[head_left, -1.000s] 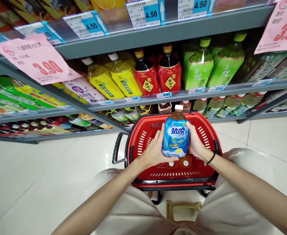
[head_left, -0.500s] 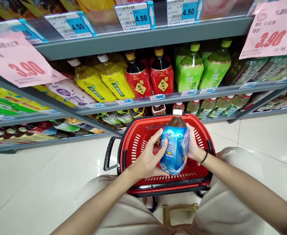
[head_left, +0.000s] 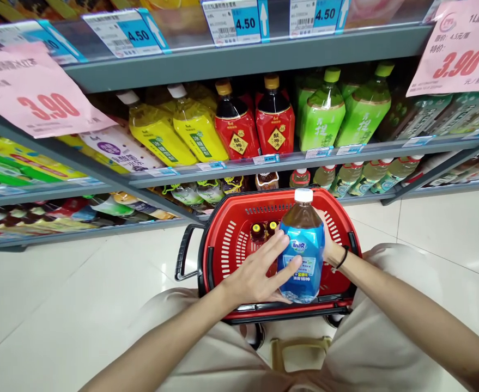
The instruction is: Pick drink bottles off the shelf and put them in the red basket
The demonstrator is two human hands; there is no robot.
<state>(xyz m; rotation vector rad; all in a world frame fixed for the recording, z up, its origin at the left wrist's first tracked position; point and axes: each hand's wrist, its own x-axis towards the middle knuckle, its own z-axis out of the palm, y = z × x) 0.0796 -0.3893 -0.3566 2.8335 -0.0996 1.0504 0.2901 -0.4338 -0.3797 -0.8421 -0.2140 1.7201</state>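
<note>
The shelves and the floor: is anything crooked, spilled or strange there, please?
Slightly: the left pink price sign looks creased and hangs crookedly, instead of flat and straight. I see no spill on the visible floor, and no damage to the blue-labelled bottle.

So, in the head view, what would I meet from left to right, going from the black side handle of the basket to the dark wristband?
Black side handle → left hand → blue-labelled bottle → right hand (partly hidden by the bottle) → dark wristband.

The blue bottle [head_left: 310, 247] hides much of the right hand [head_left: 329, 242]. The left pink sign [head_left: 38, 90] has blurry small words [head_left: 11, 64].
</note>
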